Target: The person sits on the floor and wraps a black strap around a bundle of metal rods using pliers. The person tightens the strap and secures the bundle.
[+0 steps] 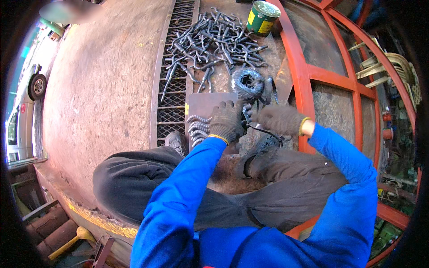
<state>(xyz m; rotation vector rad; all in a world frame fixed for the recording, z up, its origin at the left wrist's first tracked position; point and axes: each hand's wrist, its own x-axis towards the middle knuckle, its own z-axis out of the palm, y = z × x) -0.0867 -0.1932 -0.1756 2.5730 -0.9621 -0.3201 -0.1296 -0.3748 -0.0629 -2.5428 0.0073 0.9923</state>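
Observation:
My left hand, in a dark knitted glove, is closed around a short metal rod whose end shows by the fingers. A thin black strip runs from beside that hand toward my right. My right hand, gloved too and a little blurred, is closed on the strip, its fingers partly hidden. Under my left hand lies a flat metal plate with several bent, ribbed grey rods in a row at its left. Just beyond the hands sits a shiny roll of black strip.
A heap of bent rods, many with dark wrapping, lies farther off, partly over a floor grating. A green can stands beside it. An orange-red steel frame rises on the right. A mallet lies at lower left.

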